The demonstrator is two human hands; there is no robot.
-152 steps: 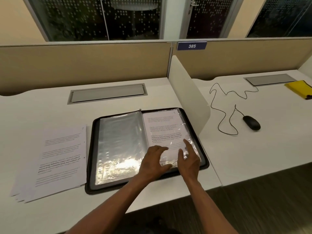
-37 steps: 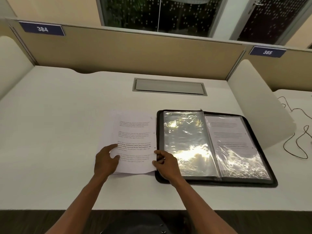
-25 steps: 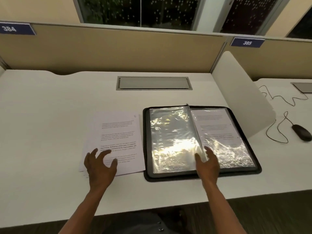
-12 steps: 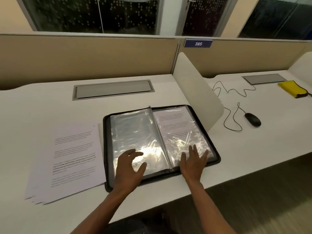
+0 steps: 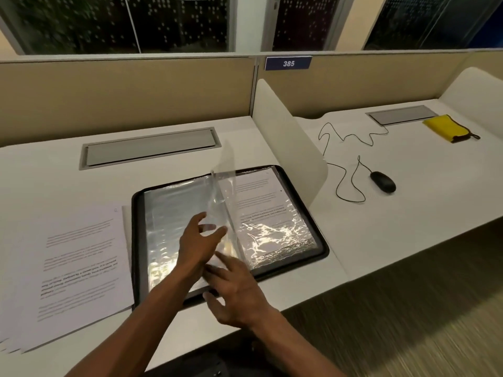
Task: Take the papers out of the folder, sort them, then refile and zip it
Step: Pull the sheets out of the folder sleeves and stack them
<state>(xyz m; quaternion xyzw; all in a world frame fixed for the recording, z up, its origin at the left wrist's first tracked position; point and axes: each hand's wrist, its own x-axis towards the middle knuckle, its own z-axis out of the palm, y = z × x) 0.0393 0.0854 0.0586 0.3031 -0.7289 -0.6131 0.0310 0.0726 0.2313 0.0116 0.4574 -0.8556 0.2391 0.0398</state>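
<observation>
Your folder [image 5: 313, 213] lies open and flat on the white desk [image 5: 54, 180], its black zip border framing the clear sleeves. Take that folder as your landmark.

Over its middle, one clear plastic sleeve [image 5: 221, 186] stands lifted, nearly upright along the spine. Your left hand [image 5: 200, 240] reaches across the folder's left page with fingers spread and relaxed, fingertips touching the lower part of that raised sleeve; whether they pinch it I cannot tell. Your right hand [image 5: 236, 289] sits over the folder's near edge, fingers extended and loosely fanned, the forefinger pointing up towards the foot of the sleeve; it grips nothing that shows.

In the folder's right half, a printed sheet [image 5: 258, 191] is in its sleeve, with glare over its lower part. The left half shows only shiny plastic.

Just left of the folder, the loose papers [image 5: 79, 262] lie in a fanned stack on the desk, printed side up, the top sheet's right edge meeting the folder's border.

Behind the folder a grey cable hatch [image 5: 149, 148] is set flush in the desk. To the folder's right a white divider panel [image 5: 288, 137] stands upright. Beyond it, on the neighbouring desk, lie a black mouse [image 5: 383, 181] with its looping cord and, farther back, a yellow pouch [image 5: 446, 127].
</observation>
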